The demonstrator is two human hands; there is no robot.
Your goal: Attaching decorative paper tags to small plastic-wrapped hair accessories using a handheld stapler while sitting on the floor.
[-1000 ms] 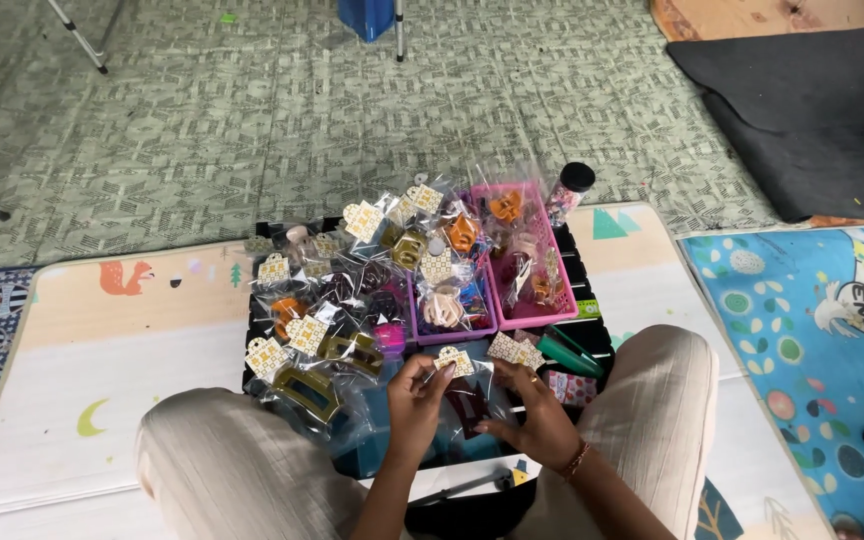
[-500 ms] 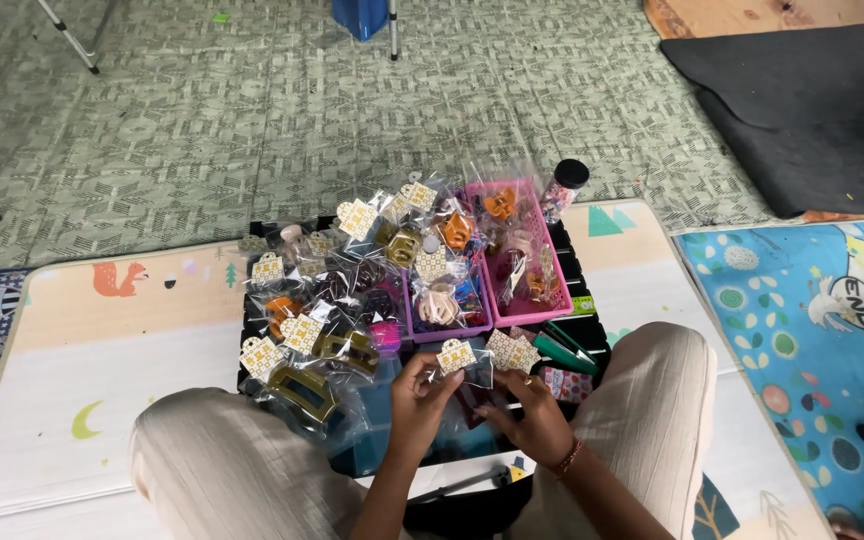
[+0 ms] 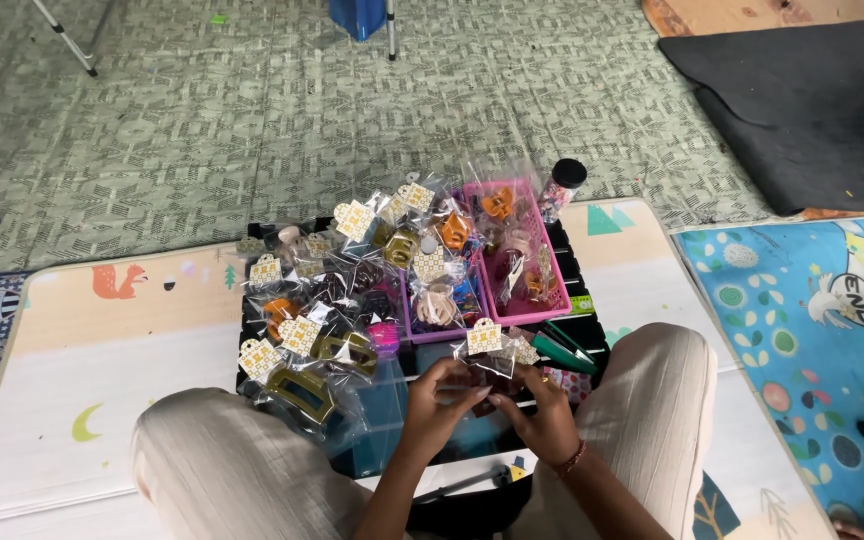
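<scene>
1. The left hand (image 3: 442, 400) and the right hand (image 3: 542, 415) meet over the lap, and together they pinch a small clear packet (image 3: 487, 360) between the fingertips.
2. The packet carries a patterned card tag (image 3: 484, 336) at its top, which stands upright above the fingers; what is inside the packet is hidden by the hands.
3. The held packet hangs just in front of the purple basket (image 3: 442, 300) and the pink basket (image 3: 522, 255), both filled with bagged hair clips.
4. To the left, a loose heap of bagged clips (image 3: 312, 320) lies on a black crate (image 3: 577, 280); a large olive claw clip (image 3: 302, 385) lies at its near edge, close to the left knee.
5. A green pen (image 3: 562, 350) lies just right of the hands, and a dark-capped bottle (image 3: 564, 185) stands beyond the pink basket.
6. Risk, grip: the film looks slick and is held only at the fingertips, so a slackened pinch may let the packet drop into the gap between the knees.
7. Risk, surroundings: the heap sits close to the left forearm, so a sideways sweep may nudge packets off the crate onto the play mat (image 3: 102, 340).
</scene>
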